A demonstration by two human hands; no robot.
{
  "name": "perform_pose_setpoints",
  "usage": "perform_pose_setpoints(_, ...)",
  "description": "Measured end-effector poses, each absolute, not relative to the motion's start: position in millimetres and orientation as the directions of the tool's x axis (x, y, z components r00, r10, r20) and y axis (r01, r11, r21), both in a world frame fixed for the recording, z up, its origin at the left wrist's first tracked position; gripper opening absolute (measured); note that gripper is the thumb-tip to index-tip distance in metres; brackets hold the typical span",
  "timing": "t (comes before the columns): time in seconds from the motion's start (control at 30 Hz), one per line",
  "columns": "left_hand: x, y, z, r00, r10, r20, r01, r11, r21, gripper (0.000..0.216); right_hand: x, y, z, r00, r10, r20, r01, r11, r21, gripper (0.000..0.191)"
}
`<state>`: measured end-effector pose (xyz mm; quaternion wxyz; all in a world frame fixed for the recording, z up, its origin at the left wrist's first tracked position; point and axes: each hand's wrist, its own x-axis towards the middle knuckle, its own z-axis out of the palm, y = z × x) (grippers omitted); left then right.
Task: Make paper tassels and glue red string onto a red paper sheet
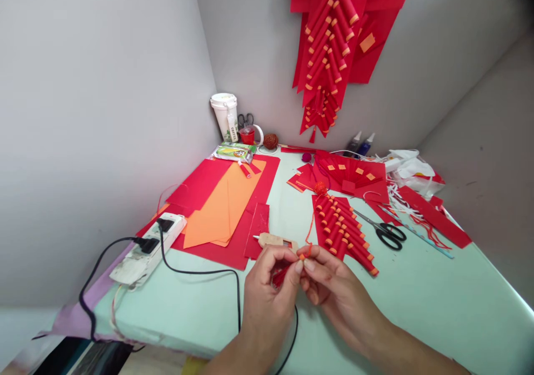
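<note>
Well, pale-green tbl (421, 302) (hands (271, 294) abv), grey walls (125, 74) L, R + behind.

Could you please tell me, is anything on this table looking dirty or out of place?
Yes, mildly: the power strip at the left is smudged with stains, so it looks dirty. At the right, white strands and red strands lie tangled, looking untidy.
</note>
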<state>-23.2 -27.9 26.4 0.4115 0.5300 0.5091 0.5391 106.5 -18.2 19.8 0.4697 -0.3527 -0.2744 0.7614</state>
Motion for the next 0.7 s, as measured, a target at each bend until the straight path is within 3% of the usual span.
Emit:
perform_pose_setpoints(0.17,-21,-27,27,-0.080,0.995,0.062,0.005,-0.062,0.998,0.011,106,-17,20,-0.303,0.913,-0.274,-0.566,-0.403,-0.719,0.019)
perform_pose_setpoints(0.5,-19,-27,31,-0.128,0.990,0.055,0.010,-0.055,0.998,0.012,105,-19,7,-0.358,0.898,-0.257,-0.671,-0.439,-0.598,0.013)
perform_pose_setpoints(0.6,-20,-30,31,-0.102,0.990,0.101,0.065,-0.095,0.993,0.009,106,-18,5,-0.369,0.893,-0.259,-0.679,-0.449,-0.581,0.012)
perform_pose_setpoints(0.7,-27,-37,28,-0.091,0.969,0.230,0.241,-0.202,0.949,0.005,110,-16,8,-0.350,0.898,-0.268,-0.678,-0.440,-0.589,0.014)
